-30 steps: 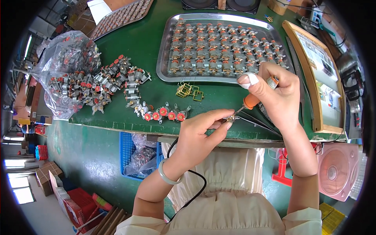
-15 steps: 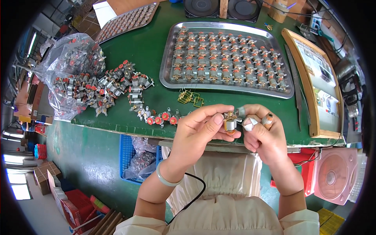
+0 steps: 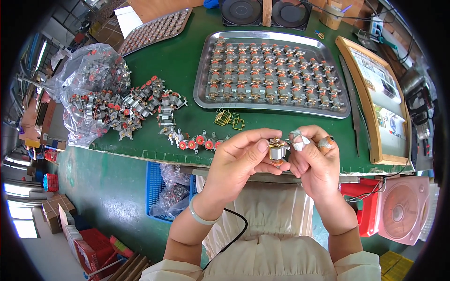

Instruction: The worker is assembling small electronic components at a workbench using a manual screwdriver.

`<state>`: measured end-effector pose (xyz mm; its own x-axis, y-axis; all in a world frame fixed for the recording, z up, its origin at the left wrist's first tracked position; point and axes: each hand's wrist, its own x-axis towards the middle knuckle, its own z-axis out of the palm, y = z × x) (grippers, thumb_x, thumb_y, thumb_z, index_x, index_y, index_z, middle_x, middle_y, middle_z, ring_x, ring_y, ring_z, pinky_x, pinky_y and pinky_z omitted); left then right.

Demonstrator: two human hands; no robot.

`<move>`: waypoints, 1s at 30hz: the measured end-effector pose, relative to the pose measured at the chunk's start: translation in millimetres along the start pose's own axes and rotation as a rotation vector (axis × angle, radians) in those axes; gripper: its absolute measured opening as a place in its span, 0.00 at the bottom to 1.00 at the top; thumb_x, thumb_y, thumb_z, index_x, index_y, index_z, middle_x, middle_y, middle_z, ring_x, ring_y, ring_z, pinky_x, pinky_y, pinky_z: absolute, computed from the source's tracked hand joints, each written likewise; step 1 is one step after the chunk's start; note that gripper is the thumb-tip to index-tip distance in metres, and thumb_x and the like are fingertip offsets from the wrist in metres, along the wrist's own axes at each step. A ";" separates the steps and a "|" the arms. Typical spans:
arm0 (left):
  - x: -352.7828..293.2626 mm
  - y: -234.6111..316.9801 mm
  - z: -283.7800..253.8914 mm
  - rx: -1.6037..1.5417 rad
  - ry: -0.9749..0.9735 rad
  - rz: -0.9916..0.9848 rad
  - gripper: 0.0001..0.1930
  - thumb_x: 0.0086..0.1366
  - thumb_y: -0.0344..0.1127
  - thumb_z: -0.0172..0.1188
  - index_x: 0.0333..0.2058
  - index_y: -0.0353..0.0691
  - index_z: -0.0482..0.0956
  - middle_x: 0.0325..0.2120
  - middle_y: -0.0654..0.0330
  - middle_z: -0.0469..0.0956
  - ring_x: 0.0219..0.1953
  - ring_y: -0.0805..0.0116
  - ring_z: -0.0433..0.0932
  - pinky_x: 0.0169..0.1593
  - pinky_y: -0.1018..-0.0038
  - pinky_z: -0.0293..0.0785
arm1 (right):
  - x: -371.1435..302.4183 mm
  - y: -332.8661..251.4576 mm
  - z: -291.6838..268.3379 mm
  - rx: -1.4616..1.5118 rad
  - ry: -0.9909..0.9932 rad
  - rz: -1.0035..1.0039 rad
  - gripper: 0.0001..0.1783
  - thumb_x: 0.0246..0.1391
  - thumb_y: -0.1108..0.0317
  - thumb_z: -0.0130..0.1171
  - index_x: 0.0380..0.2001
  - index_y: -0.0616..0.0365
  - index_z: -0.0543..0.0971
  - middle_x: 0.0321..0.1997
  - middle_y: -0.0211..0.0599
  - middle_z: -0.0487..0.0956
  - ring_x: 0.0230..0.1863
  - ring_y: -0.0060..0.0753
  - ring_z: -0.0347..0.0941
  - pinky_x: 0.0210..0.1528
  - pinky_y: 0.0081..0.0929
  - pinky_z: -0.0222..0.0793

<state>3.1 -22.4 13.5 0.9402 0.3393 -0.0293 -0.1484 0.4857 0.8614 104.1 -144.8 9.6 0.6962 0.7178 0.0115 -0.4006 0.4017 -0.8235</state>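
My left hand (image 3: 236, 161) pinches a small silver motor-like part (image 3: 278, 153) between thumb and fingers, above the table's front edge. A thin brass-coloured frame shows on its left side, with an orange-red end underneath. Close against the part's right side is my right hand (image 3: 315, 159), its thumb and index finger pressed together. Tape wraps its fingertips, and whatever lies between them is hidden. Just beyond my hands, several brass wire frames (image 3: 228, 119) lie on the green table. A row of similar parts with red ends (image 3: 200, 140) curves toward my left hand.
A metal tray (image 3: 201, 100) holds rows of such parts; another filled tray (image 3: 157, 29) sits at the far left. A heap of parts (image 3: 136, 105) spills from a clear plastic bag (image 3: 77, 124). A wooden-framed panel (image 3: 373, 117) and long metal blade (image 3: 355, 119) lie right.
The right thumb and fingers have shifted and turned beside the part. The left hand keeps its hold, and the whole view has moved slightly.
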 end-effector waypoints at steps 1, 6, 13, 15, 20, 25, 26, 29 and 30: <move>-0.6 -0.1 0.1 0.000 0.003 0.001 0.15 0.65 0.33 0.44 0.46 0.30 0.66 0.36 0.49 0.74 0.32 0.58 0.79 0.34 0.73 0.79 | -0.9 -0.2 -0.8 0.008 0.004 -0.002 0.10 0.49 0.74 0.54 0.36 0.67 0.70 0.21 0.29 0.71 0.14 0.11 0.57 0.12 0.13 0.54; 0.2 -0.3 0.2 -0.021 0.028 0.007 0.14 0.64 0.34 0.44 0.44 0.30 0.66 0.35 0.50 0.74 0.33 0.58 0.78 0.34 0.73 0.79 | -4.8 -1.3 -3.3 0.109 0.046 0.018 0.14 0.48 0.74 0.55 0.39 0.66 0.68 0.18 0.26 0.67 0.13 0.12 0.57 0.13 0.13 0.52; 1.1 -5.9 5.1 0.073 0.079 0.169 0.11 0.64 0.34 0.45 0.39 0.31 0.66 0.31 0.53 0.74 0.34 0.59 0.78 0.38 0.71 0.78 | -16.5 4.2 9.6 -0.315 -0.064 0.012 0.18 0.43 0.80 0.55 0.41 0.65 0.66 0.18 0.19 0.59 0.20 0.08 0.52 0.25 0.09 0.53; 1.3 -5.8 6.1 0.107 0.088 0.199 0.11 0.64 0.34 0.45 0.39 0.31 0.66 0.31 0.53 0.74 0.33 0.60 0.78 0.38 0.71 0.78 | -15.5 2.2 10.8 -0.355 -0.073 -0.042 0.17 0.42 0.81 0.52 0.40 0.65 0.66 0.20 0.20 0.61 0.22 0.09 0.53 0.26 0.11 0.54; 5.2 -19.0 -0.8 0.285 0.055 0.363 0.07 0.62 0.25 0.47 0.38 0.29 0.67 0.36 0.55 0.70 0.37 0.68 0.75 0.40 0.73 0.76 | -7.4 -29.4 -7.4 -0.701 -0.190 -0.283 0.16 0.33 0.80 0.49 0.33 0.67 0.70 0.31 0.36 0.65 0.29 0.23 0.61 0.33 0.17 0.58; 6.7 -37.3 -11.2 0.663 0.093 0.436 0.05 0.56 0.23 0.53 0.33 0.32 0.71 0.34 0.57 0.68 0.33 0.71 0.74 0.35 0.79 0.75 | 10.3 -52.6 -1.8 -1.332 -0.213 -0.730 0.19 0.35 0.81 0.57 0.37 0.65 0.74 0.36 0.41 0.68 0.29 0.29 0.66 0.32 0.20 0.64; 7.6 -37.7 -10.9 0.658 0.089 0.430 0.05 0.56 0.23 0.53 0.33 0.32 0.71 0.34 0.57 0.68 0.33 0.71 0.74 0.35 0.79 0.75 | 11.7 -53.8 -4.2 -1.263 -0.223 -0.690 0.20 0.37 0.82 0.57 0.40 0.65 0.73 0.36 0.41 0.69 0.29 0.28 0.66 0.32 0.20 0.65; 9.8 -36.8 -11.0 0.703 0.079 0.430 0.05 0.56 0.22 0.53 0.33 0.32 0.71 0.33 0.57 0.68 0.32 0.71 0.74 0.34 0.79 0.75 | 10.9 -42.9 -3.5 -0.885 -0.159 -0.481 0.26 0.48 0.75 0.54 0.52 0.64 0.61 0.41 0.42 0.69 0.39 0.29 0.68 0.44 0.25 0.65; 9.9 -36.8 -11.3 0.712 0.061 0.431 0.05 0.57 0.22 0.52 0.34 0.31 0.71 0.33 0.57 0.67 0.32 0.72 0.73 0.34 0.80 0.75 | 12.1 -41.6 -3.4 -0.764 -0.155 -0.442 0.29 0.50 0.74 0.53 0.55 0.64 0.57 0.42 0.43 0.69 0.40 0.27 0.68 0.45 0.24 0.66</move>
<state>14.4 -27.8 -24.1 0.8243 0.4317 0.3663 -0.2428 -0.3150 0.9175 131.2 -154.8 42.0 0.5825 0.6783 0.4479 0.4294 0.2110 -0.8781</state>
